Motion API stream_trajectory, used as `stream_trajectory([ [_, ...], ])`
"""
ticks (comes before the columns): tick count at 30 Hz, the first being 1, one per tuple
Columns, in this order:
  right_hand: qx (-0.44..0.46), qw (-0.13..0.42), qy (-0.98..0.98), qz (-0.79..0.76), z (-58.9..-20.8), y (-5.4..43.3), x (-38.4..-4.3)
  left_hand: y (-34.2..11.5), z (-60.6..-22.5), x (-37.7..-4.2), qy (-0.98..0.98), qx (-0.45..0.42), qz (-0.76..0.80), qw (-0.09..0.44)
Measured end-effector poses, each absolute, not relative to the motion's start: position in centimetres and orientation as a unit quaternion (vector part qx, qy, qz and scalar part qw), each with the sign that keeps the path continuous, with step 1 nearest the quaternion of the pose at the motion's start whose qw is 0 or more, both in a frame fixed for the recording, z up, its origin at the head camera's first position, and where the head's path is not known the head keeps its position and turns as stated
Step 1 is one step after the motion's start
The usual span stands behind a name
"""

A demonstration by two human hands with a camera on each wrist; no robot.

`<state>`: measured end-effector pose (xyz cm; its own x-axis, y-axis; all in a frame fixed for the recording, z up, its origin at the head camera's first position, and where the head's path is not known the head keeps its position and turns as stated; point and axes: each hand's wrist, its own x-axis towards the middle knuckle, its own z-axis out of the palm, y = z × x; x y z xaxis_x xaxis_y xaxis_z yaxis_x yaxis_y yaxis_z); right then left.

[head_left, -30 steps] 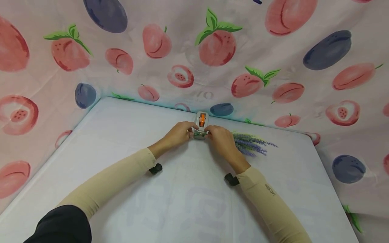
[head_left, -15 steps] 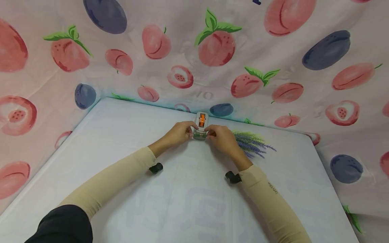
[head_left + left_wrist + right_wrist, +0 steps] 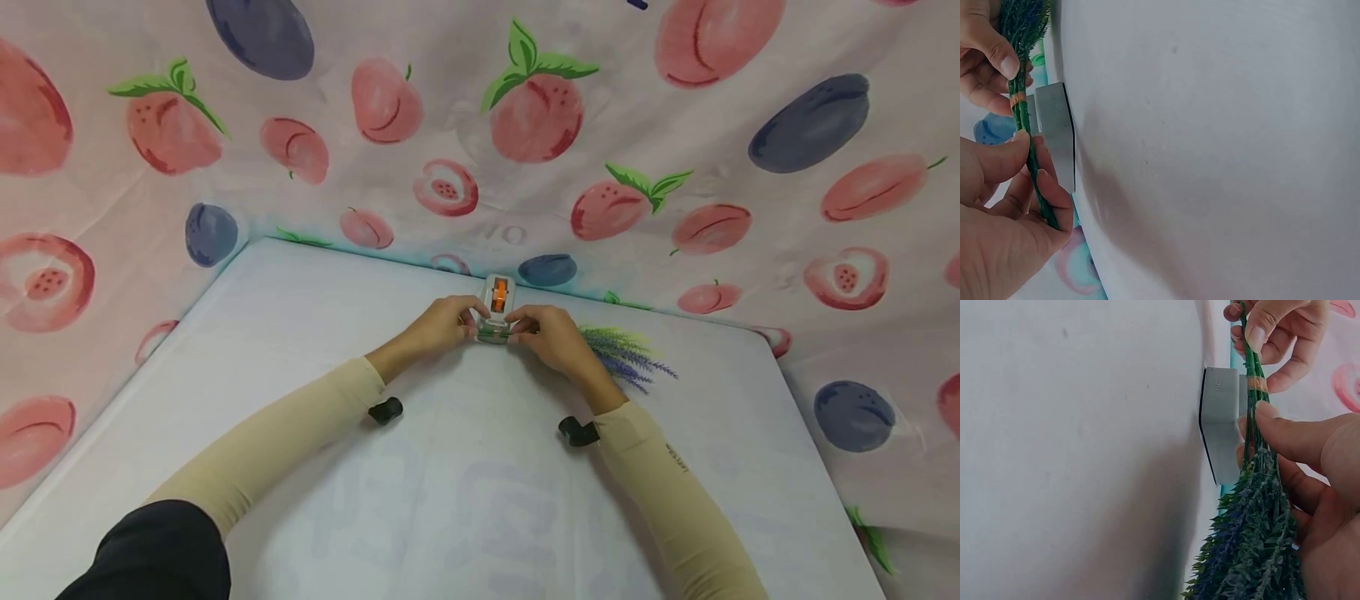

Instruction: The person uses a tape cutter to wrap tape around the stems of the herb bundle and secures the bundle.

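Note:
A bundle of lavender sprigs lies sideways across my two hands, its purple and green heads out to the right. My left hand pinches the green stems between thumb and fingers. Closer to the flower heads, my right hand pinches the same bundle. Between the hands, an orange-brown band of tape goes around the stems. Just behind the stems stands a grey tape dispenser with an orange roll core. The hands partly cover the stems in both wrist views.
The white table meets a fruit-printed cloth backdrop right behind the dispenser. Black wrist cameras hang under both forearms, close above the tabletop.
The right hand and wrist have shifted slightly right and up, and the lavender heads have tilted a little downward. The left hand and dispenser stay nearly in place.

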<state>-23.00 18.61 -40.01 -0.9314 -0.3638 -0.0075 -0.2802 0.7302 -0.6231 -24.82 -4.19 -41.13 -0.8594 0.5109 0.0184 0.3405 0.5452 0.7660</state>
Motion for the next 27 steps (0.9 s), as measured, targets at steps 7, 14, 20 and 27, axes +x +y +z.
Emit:
stream_trajectory([
  [7,-0.17,0.053,0.929,-0.324,-39.98,18.59,-23.0,-4.22,-41.06,-25.07,0.875,0.24,0.407,0.109],
  [14,-0.162,0.032,0.935,-0.314,-40.14,18.29,-22.7,-4.21,-41.05,-25.18,0.877,0.237,0.402,0.113],
  [20,-0.157,0.02,0.937,-0.311,-40.21,18.11,-22.69,-4.19,-41.36,-25.08,0.876,0.237,0.405,0.112],
  [27,-0.178,-0.013,0.941,-0.289,-40.16,17.87,-22.66,-4.27,-41.71,-24.94,0.871,0.236,0.413,0.118],
])
